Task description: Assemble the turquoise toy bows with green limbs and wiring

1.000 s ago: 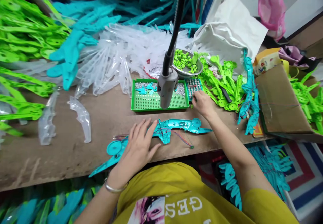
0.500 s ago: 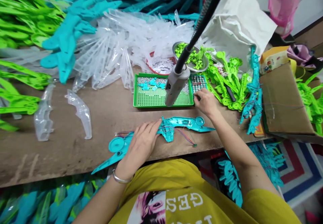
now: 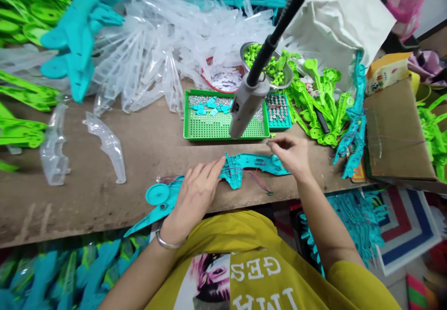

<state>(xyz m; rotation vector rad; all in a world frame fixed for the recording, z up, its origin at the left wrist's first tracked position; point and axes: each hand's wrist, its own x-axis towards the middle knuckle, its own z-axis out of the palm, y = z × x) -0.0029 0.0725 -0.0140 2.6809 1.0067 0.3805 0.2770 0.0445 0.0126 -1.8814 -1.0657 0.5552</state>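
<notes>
The blue part (image 3: 233, 172) lay along the near edge of the desk (image 3: 84, 207). The left hand (image 3: 197, 186) rested flat on it, fingers side by side, not clamped; the right hand (image 3: 289, 155) was at its right end, thumb and fingertips close together, and I could not tell if they pinched something small. If so, a fine grip like this could let it drop. The wires (image 3: 257, 180) hung loose toward the near edge, so the right hand could catch and pull them. The part's long axis ran roughly with that edge, its left tip pointing toward it.
</notes>
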